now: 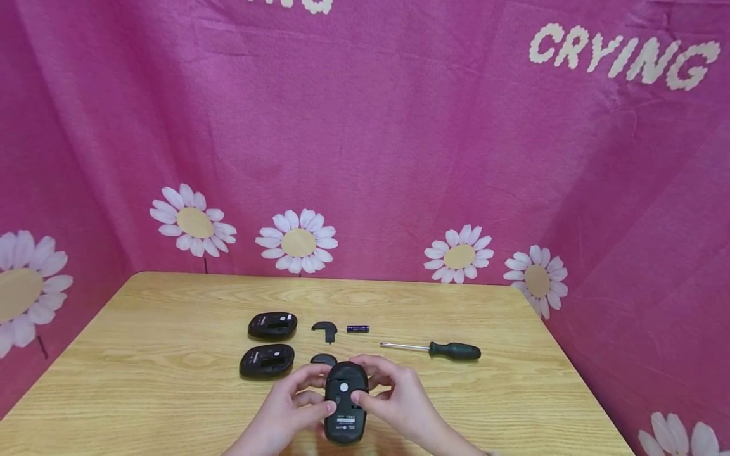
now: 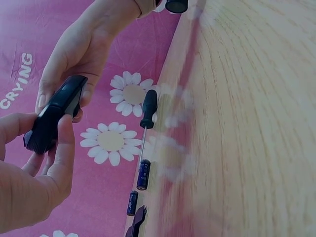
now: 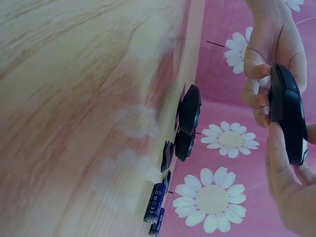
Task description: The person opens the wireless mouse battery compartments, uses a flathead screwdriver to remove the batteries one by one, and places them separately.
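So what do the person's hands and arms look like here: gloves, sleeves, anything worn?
Both are bare: no gloves, rings or watch show on the left hand or the right hand. The head view shows bare wrists and forearms running off the bottom edge. In the left wrist view, a tan cuff edge sits at the right wrist.

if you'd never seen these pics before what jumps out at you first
The bright pink cloth with white daisies, filling the whole background. Next, at the near edge of the wooden table, the left hand and right hand together hold a black mouse with its underside up. Behind them lie two more mice, a small battery and a screwdriver to the right.
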The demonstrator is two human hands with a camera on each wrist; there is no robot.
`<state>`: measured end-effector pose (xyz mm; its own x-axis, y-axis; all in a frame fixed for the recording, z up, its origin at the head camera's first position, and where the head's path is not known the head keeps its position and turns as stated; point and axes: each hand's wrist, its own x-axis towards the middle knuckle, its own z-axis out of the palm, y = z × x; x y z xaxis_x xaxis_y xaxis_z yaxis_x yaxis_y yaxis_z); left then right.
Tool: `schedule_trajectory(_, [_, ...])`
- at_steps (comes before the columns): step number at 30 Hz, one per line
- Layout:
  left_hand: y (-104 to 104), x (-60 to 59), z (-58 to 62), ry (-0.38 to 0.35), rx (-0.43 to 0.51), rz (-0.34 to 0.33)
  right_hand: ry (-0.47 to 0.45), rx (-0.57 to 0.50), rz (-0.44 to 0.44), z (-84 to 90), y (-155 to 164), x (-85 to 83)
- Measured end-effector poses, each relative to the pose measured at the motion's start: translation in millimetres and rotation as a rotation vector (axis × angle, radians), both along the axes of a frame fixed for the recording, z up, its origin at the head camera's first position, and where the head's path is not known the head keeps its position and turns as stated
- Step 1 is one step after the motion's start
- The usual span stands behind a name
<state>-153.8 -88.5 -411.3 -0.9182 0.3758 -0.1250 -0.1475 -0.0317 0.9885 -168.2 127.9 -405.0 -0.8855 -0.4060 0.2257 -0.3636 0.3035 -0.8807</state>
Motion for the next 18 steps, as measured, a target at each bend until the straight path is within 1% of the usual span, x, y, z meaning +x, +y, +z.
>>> schedule_trajectory(4, [-0.5,1.0,1.2,0.002,0.006,0.002,-0.001,0.025,-0.007,0.8,0.3,-0.8])
schedule_trajectory(9, [-1.8,1.7,-0.2,0.016,0.015,-0.002,0.033,0.042,-0.032,0.6,-1.5,-1.3])
schedule_trajectory(15, [-3.5,1.2,-4.4,-0.008,0.000,-0.004,0.069,0.041,-0.058,1.8,-3.0,-2.8])
schedule_trajectory(18, [-4.2,2.0,-6.2,-0.007,-0.006,-0.006,0.076,0.041,-0.063,2.3,-4.2,-3.8])
